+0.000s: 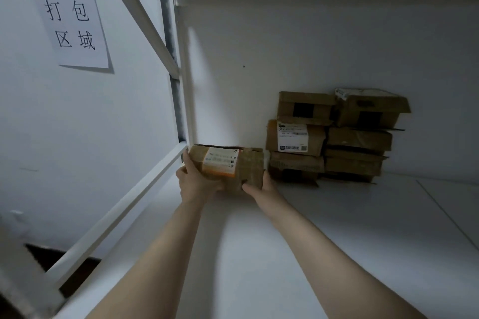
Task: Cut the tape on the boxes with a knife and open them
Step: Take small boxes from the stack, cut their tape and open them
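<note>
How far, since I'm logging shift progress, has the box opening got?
Done: nothing visible; no box looks cut open, and no knife is in view. In hand: the left hand and right hand grip one labelled box at the left of the white shelf. Left: cutting its tape, opening it, then the stacked boxes against the back wall, which look closed, some with dark tape.

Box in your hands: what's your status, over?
Gripping the box with left hand and right hand, at the shelf left end. No knife in view. Close on its right, a stack of boxes.
</note>
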